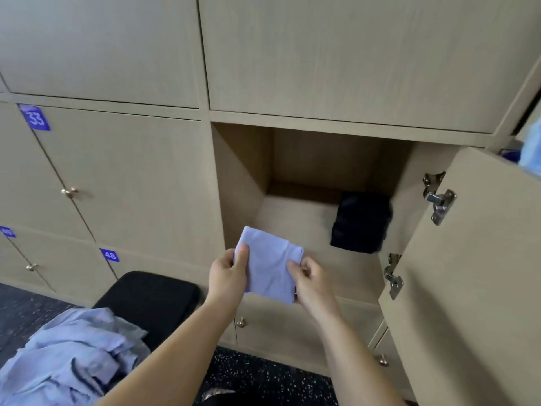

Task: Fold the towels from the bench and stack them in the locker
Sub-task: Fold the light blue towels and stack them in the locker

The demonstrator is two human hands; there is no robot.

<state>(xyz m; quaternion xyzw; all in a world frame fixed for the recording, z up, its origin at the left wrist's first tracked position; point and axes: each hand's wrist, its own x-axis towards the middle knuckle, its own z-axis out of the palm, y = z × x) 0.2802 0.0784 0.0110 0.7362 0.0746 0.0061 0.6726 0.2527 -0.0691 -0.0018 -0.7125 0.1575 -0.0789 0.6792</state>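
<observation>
A folded light-blue towel (268,263) is held in the air just in front of the open locker (295,221). My left hand (227,278) grips its left edge, thumb on top. My right hand (311,281) pinches its right edge. Inside the locker, a folded dark towel (361,222) lies on the floor against the right wall. A heap of unfolded light-blue towels (73,358) lies on the black bench (152,297) at the lower left.
The locker's door (474,273) stands swung open on the right, its two metal hinges showing. Closed wooden lockers with brass knobs and blue number tags 33 (35,117) and 48 (109,255) surround the opening. Below is a dark speckled floor (263,376).
</observation>
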